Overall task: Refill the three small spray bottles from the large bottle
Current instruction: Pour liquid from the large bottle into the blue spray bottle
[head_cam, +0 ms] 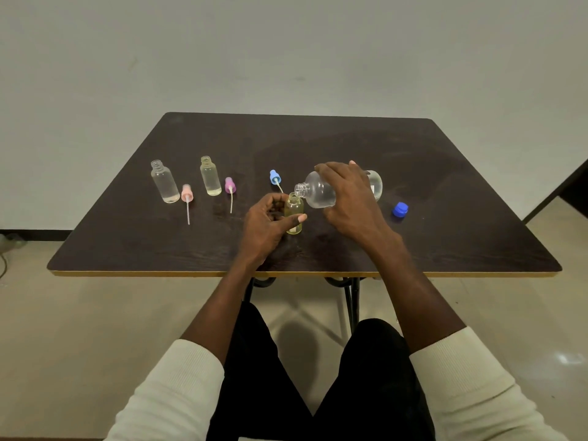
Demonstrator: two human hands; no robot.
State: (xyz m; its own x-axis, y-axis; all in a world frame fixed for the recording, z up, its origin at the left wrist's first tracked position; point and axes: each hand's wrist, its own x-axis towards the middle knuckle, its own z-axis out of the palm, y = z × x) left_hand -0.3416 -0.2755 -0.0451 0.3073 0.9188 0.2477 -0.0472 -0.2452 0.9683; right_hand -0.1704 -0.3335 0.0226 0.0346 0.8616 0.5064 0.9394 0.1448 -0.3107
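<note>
Head view of a dark square table [445,237], taken here as the landmark. Near the table's centre, slightly toward its front edge, the left hand [267,224] curls around a small uncapped spray bottle [294,211] that stands upright on the tabletop; the thumb lies across the bottle's front and the fingers wrap behind it. The bottle holds yellowish liquid.

Just right of it, the right hand [350,202] grips the large bottle [321,190] from above, fingers spread over its clear body. The large bottle is tipped almost horizontal above the table, with its open neck pointing left and set just over the small bottle's mouth. Whether liquid is flowing at this instant cannot be told.

On the table's left part stand two more open small bottles: a clear one [164,183] farthest left, with a shallow layer of liquid at its base, and a second bottle [210,176] to its right that is filled well up. A pink spray top [186,194] lies between them, its dip tube pointing toward the front edge. A purple spray top [230,186] lies just right of the second bottle. A blue spray top [274,177] lies behind the held small bottle. On the table's right part, beyond the right hand, rests the blue cap [400,209].
</note>
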